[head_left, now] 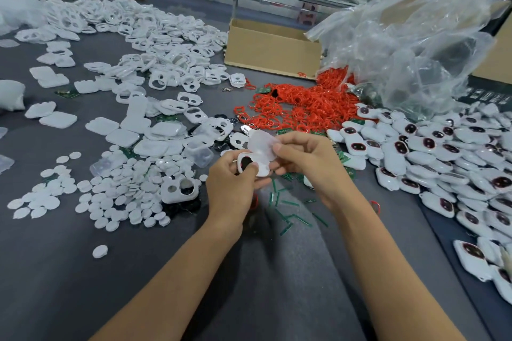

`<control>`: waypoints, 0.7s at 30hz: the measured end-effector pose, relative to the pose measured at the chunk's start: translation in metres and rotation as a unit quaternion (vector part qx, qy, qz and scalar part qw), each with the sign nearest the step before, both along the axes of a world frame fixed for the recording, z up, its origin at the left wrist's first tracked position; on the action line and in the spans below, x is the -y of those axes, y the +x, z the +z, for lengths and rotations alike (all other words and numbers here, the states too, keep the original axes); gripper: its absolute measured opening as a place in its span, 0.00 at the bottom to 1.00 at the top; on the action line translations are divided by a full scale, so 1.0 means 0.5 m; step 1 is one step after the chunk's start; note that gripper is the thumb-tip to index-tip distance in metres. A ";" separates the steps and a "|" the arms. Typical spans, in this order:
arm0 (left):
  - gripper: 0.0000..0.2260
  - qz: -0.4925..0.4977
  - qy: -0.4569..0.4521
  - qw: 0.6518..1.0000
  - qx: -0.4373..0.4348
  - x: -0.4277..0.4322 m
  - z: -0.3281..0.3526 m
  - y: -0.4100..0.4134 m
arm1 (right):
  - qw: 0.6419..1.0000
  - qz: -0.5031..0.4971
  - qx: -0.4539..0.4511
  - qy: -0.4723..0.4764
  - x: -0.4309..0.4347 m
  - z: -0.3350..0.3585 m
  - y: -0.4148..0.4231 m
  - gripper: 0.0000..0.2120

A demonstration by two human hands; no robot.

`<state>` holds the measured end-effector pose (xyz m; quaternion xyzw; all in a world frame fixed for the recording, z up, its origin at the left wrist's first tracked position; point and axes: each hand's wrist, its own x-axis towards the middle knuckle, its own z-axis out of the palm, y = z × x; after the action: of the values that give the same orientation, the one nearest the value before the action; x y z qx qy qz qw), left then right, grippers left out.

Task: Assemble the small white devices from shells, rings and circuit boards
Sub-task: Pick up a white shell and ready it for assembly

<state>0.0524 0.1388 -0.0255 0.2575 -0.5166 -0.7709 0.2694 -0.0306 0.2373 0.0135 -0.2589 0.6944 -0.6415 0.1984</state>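
Note:
My left hand (231, 177) grips a white front shell (260, 167) with a dark oval opening, just above the grey table. My right hand (307, 158) pinches a white back shell (259, 144) tilted over the front shell, touching its upper edge. A heap of red rings (302, 105) lies beyond my hands. Green circuit boards (345, 158) lie beside my right hand. Loose white shells (155, 36) spread over the left and far table, and white round discs (124, 191) lie left of my hands.
Finished white devices (448, 158) with dark red windows pile up on the right. An open cardboard box (271, 47) stands at the back, a clear plastic bag (415, 44) beside it. Green strips (288, 213) lie scattered under my wrists.

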 end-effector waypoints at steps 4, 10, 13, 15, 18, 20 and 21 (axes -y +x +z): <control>0.11 -0.011 -0.007 1.000 -0.004 -0.001 -0.002 -0.002 | 1.000 -0.012 -0.008 -0.001 -0.014 -0.020 0.003 0.06; 0.10 -0.021 -0.005 1.000 -0.008 0.003 -0.005 -0.001 | 0.999 -0.034 -0.019 -0.003 -0.015 -0.022 0.007 0.06; 0.10 -0.021 -0.013 1.000 -0.005 0.003 -0.007 0.001 | 0.998 -0.052 0.007 -0.016 -0.016 -0.023 0.009 0.05; 0.11 -0.024 -0.015 1.000 -0.004 0.003 -0.007 0.002 | 0.997 -0.071 0.019 -0.026 -0.017 -0.026 0.008 0.06; 0.10 -0.029 -0.017 0.999 -0.006 0.004 -0.005 0.002 | 0.995 -0.086 0.018 -0.042 -0.021 -0.030 0.004 0.06; 0.10 -0.034 -0.022 0.999 -0.007 0.003 -0.005 0.003 | 0.997 -0.070 0.004 -0.036 -0.020 -0.033 0.001 0.07; 0.10 -0.036 -0.026 0.999 -0.008 0.002 -0.005 0.004 | 0.998 -0.060 -0.001 -0.033 -0.020 -0.035 0.000 0.09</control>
<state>0.0542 0.1379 -0.0279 0.2259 -0.5428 -0.7685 0.2524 -0.0307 0.2471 -0.0041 -0.2238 0.6870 -0.6748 0.1503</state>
